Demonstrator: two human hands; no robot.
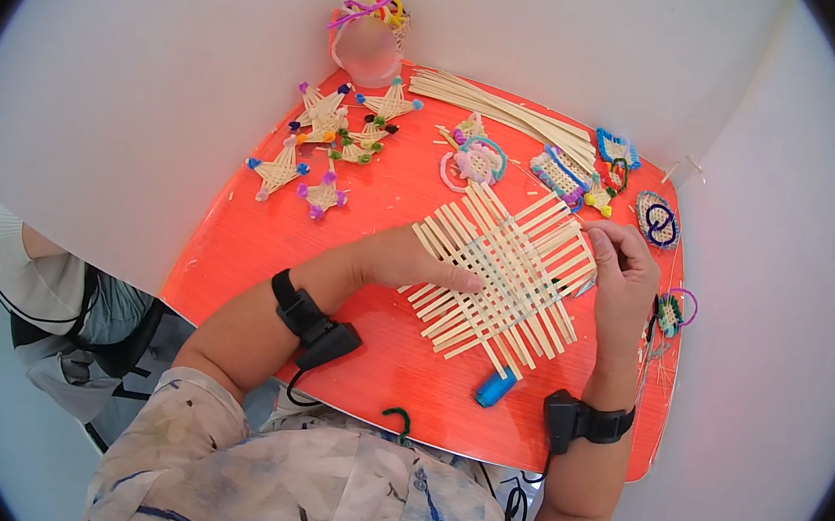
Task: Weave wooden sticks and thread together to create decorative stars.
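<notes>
A woven mat (pixel 512 270) of pale flat wooden strips is held aslant over the red table, its loose strip ends sticking out all round. My left hand (pixel 417 261) grips its left side, thumb flat on top and the other fingers hidden beneath. At the mat's upper right edge, the thumb and forefinger of my right hand (pixel 622 275) are pinched together by the strip ends. They seem to hold a strip end there; a fine thread between them would be too small to see. A small blue cylinder (pixel 495 388), like a thread spool, lies below the mat's near corner.
Star ornaments (pixel 323 194) with coloured tips lie at left on the red table (pixel 266 271). Loose strips (pixel 503 108) are stacked at the back, beside a cup (pixel 367 50) of fuzzy stems. Small woven crafts (pixel 558 177) sit farther right. White partitions enclose the table.
</notes>
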